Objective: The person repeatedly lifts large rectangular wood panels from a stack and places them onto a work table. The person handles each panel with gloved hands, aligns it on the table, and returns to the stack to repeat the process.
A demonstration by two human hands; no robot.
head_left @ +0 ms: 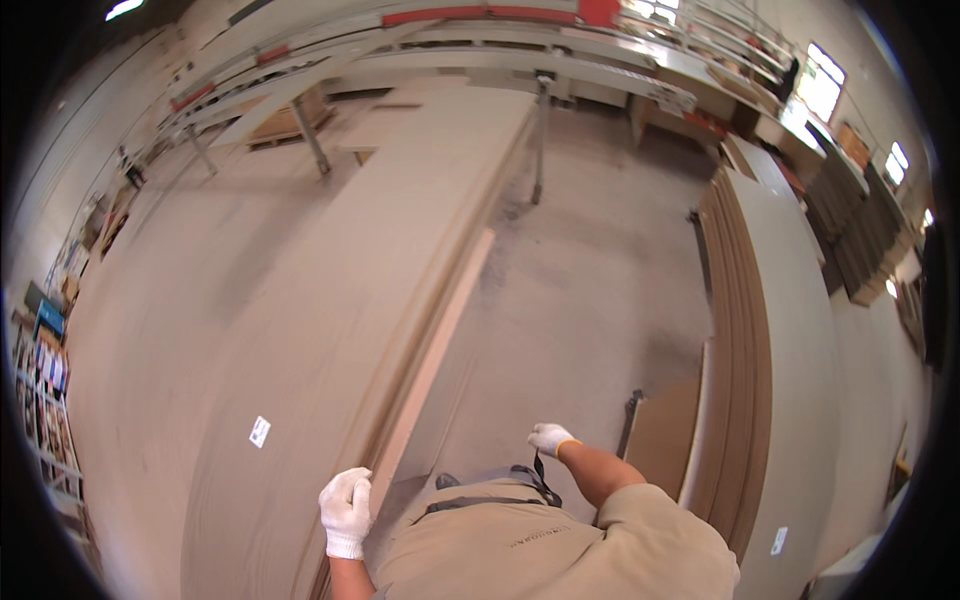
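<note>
Reference is the long board stack point(330, 300), flat pale top, running from beside the wearer's left side away toward the machine. Left hand point(347, 512), white knit glove: at the stack's right edge, near end, fingers curled in narrow; it overlaps the edge in view, but can't tell if it's gripping or just resting there. Right hand point(551, 438), same glove type: right of the stack, well apart from it, in front of the wearer's waist. Fingers bunched, dark strap point(540, 468) running from the waist up to it; can't tell if the strap is pinched or only behind the hand. White label point(260, 432) sits on the stack's top face, near end. A lighter strip point(440, 345) runs along the stack's right side. Second stack point(735, 340), brown layered edges and pale top, stands to the right of the first across bare floor point(590, 260); a brown panel point(665, 430) is just beside its near part, on the side facing the first stack. Past the far end of the first stack: a long machine frame point(480, 60) with red trim, one metal leg point(541, 140) just right of that end. Pallet point(290, 120) left of the far end, shelf rack point(50, 430) well off to the stack's left.
</note>
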